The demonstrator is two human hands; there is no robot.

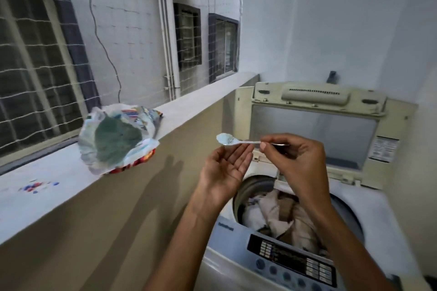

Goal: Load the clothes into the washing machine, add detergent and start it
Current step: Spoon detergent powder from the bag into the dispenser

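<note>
- Ledge point(189, 106): pale top of a low wall that runs from near left to far right, ending beside the machine.
- Washing machine point(387, 222): white top-loader at lower right, drum mouth open.
- Lid point(312, 134): raised and folded back, standing nearly upright behind the drum.
- Detergent bag point(118, 139): crumpled plastic pack on the ledge, mouth open toward the camera, blue-green powder visible inside. Print is multicoloured and too blurred to read.
- Clothes point(279, 215): beige and white garments heaped in the drum.
- Control panel point(293, 260): dark display with rows of text and blue buttons, illegible. A small brand mark to its left is also illegible.
- Right grip point(300, 160): fingers curled, thumb and forefinger pinching the spoon handle above the drum.
- Left grip point(224, 170): open, palm up, cupped just under the spoon bowl.
- Spoon point(236, 141): metal, long axis near level, bowl pointing left toward the bag, whitish coating in the bowl.
- Sticker point(384, 149): on the lid's right edge, text unreadable.
</note>
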